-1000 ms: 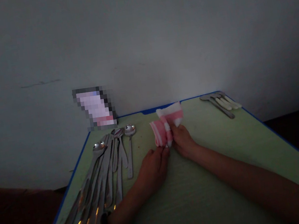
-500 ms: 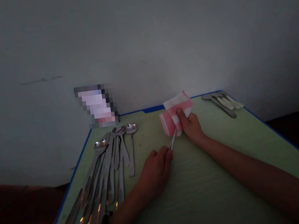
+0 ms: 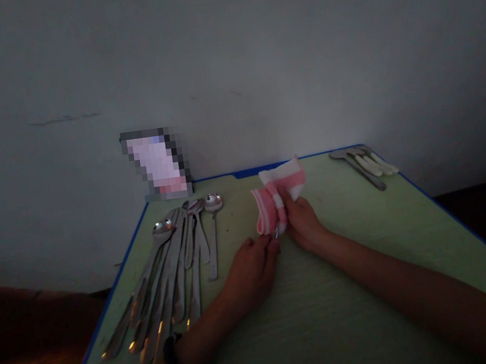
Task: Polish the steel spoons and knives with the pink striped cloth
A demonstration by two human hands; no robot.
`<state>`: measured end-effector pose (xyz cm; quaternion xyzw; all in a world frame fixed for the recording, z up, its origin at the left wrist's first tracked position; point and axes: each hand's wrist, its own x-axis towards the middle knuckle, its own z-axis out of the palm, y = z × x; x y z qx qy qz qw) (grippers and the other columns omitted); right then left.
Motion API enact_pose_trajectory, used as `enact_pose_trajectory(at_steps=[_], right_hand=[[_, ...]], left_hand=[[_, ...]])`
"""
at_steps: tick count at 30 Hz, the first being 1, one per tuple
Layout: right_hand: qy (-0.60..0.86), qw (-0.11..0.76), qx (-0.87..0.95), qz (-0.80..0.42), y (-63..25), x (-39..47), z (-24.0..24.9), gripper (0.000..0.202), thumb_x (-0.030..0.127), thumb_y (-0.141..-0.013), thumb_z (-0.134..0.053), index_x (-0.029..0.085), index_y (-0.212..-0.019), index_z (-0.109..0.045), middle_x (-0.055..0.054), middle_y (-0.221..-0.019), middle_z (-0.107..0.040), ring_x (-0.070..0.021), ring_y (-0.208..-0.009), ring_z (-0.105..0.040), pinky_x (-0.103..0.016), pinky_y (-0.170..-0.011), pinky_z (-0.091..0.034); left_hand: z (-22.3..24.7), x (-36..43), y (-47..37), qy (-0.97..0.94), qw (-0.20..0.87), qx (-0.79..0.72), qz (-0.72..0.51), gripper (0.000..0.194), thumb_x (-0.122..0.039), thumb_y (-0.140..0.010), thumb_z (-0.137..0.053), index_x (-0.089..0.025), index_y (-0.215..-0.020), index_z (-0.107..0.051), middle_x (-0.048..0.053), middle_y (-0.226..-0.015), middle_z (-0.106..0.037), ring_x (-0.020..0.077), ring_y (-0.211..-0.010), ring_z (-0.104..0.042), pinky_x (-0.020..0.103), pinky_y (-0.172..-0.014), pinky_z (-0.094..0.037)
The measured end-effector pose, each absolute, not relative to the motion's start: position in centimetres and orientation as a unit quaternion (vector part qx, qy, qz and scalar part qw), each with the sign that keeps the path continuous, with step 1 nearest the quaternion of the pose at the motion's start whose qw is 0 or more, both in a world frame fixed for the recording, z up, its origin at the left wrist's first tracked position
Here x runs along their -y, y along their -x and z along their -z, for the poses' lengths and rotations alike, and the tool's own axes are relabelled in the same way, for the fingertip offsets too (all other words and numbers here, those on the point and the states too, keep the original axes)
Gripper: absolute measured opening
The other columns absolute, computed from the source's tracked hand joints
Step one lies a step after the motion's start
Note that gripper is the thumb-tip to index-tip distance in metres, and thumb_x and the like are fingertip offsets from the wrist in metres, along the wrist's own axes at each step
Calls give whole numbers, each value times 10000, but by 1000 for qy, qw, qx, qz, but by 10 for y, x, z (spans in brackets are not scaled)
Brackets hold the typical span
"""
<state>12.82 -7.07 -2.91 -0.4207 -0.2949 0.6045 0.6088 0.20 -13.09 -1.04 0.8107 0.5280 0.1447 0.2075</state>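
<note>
My left hand [image 3: 254, 270] is closed round the handle of a metal piece of cutlery [image 3: 276, 233]. Only a short bit of its shiny handle shows; the head is hidden in a pink-and-white striped cloth [image 3: 285, 181]. My right hand [image 3: 305, 221] grips that cloth, folded around the cutlery, just above the table's middle. The two hands nearly meet there. Left of them lies a loose pile of metal spoons [image 3: 177, 262], with one spoon [image 3: 213, 202] at the pile's right edge.
At the back right corner of the green table [image 3: 353, 305] lie a metal spoon [image 3: 360, 171] and several white-handled utensils [image 3: 372, 164]. A blurred-out phone-like object [image 3: 155, 163] leans on the wall [image 3: 227, 59] at the back left.
My right hand and the cloth have slid down the handle towards my left hand, covering more of it. The cloth is more bunched. My left hand keeps its hold.
</note>
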Motion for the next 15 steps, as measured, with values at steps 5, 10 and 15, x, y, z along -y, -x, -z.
enact_pose_trajectory(at_steps=[5, 10, 15], right_hand=[[399, 597, 290, -633, -130, 66, 29, 284, 447, -680, -642, 184, -658, -537, 49, -531, -498, -87, -474, -418, -216, -449, -329], [308, 593, 213, -713, -140, 57, 15, 167, 353, -738, -529, 193, -767, -565, 8, -639, -610, -150, -610, -562, -266, -582, -467], [271, 553, 215, -758, -160, 45, 16, 166, 162, -679, -443, 164, -733, -600, -13, -626, -641, -172, -629, -594, -321, -677, -508]], left_hand=[[11, 131, -1, -803, 221, -528, -166, 310, -314, -932, -282, -173, -883, -554, 56, -781, -602, 191, -733, -555, 300, -686, -424], [6, 130, -1, -776, 284, -528, -198, 300, -313, -928, -278, -183, -853, -538, 23, -733, -601, 171, -691, -563, 263, -624, -404], [2, 127, 0, -734, 318, -552, -236, 321, -358, -923, -269, -176, -883, -530, -18, -596, -536, 153, -568, -536, 242, -539, -362]])
